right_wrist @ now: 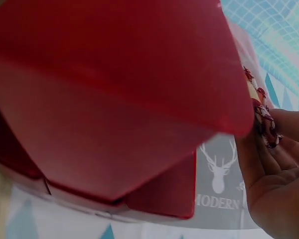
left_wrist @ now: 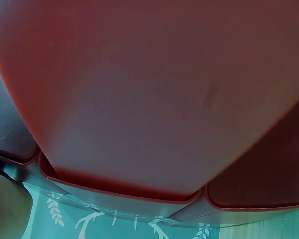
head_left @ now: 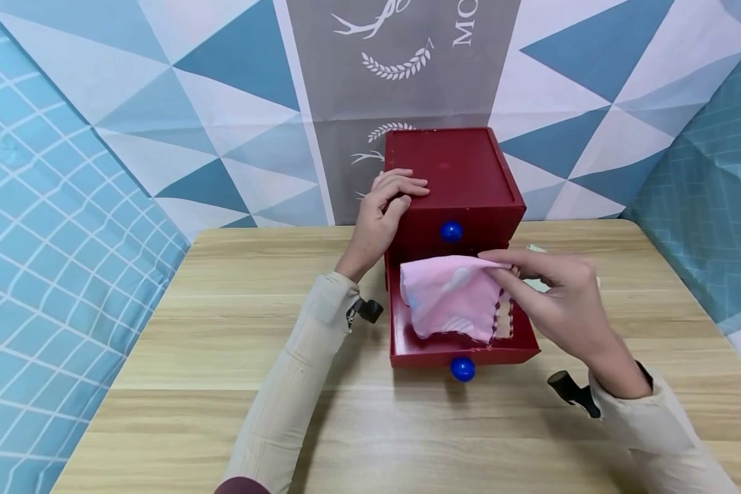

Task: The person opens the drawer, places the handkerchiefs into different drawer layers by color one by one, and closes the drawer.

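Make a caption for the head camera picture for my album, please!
Left hand rests on the red cabinet while the right hand pinches a pink cloth at the open lower drawer.

Left hand (head_left: 385,209): loosely extended | right hand (head_left: 558,295): curled into a pinch | both arms (head_left: 296,370): outstretched

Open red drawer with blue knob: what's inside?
A pink patterned cloth with dark trim, pinched by the right hand, hangs in or just over the red drawer. Whatever lies beneath the cloth is hidden.
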Action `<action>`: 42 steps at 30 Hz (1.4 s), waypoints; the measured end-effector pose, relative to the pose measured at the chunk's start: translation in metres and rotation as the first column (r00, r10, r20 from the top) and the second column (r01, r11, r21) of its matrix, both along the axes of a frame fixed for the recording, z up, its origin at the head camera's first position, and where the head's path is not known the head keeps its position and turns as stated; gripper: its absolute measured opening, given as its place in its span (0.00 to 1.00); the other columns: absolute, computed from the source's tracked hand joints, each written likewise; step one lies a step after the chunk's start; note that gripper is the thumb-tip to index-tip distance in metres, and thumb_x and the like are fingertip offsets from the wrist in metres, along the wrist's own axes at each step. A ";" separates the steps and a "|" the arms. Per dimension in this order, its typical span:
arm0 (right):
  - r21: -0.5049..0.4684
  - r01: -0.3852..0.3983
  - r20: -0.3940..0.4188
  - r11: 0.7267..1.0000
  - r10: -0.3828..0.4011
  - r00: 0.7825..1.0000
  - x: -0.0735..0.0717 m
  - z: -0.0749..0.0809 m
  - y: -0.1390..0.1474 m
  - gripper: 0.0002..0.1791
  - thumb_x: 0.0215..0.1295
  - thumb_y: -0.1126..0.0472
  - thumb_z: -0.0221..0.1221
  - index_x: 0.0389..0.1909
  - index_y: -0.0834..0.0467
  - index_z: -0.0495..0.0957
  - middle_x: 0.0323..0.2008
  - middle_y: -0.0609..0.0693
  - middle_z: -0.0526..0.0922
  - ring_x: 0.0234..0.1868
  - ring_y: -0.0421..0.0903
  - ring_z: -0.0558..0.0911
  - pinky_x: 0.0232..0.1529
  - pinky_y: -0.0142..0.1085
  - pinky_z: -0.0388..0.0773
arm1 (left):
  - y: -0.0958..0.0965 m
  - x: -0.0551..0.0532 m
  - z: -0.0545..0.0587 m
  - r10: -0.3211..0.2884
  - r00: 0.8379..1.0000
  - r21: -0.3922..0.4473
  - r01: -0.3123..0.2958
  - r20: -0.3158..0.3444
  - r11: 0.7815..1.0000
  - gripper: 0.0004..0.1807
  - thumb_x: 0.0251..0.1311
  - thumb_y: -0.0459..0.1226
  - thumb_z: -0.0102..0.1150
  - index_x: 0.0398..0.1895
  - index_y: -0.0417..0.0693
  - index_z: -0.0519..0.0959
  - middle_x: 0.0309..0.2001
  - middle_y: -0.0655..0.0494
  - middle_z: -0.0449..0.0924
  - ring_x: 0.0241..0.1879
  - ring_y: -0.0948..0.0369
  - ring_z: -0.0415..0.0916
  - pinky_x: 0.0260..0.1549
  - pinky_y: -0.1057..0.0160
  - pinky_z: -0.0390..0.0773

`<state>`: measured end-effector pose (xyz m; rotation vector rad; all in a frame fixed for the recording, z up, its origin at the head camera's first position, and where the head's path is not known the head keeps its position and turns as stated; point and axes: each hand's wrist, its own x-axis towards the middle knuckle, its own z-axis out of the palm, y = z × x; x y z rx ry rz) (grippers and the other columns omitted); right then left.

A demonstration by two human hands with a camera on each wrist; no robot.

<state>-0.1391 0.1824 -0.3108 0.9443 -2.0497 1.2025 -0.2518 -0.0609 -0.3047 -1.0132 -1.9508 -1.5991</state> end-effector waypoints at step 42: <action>0.478 0.036 0.253 0.878 -0.176 0.951 -0.034 -0.041 -0.006 0.24 0.56 0.74 0.67 0.55 0.58 0.82 0.54 0.55 0.83 0.57 0.55 0.80 0.53 0.53 0.80 | 0.001 0.003 0.000 0.009 0.999 0.006 -0.009 0.044 1.000 0.17 0.67 0.24 0.41 0.45 0.29 0.82 0.54 0.36 0.80 0.65 0.48 0.64 0.71 0.62 0.53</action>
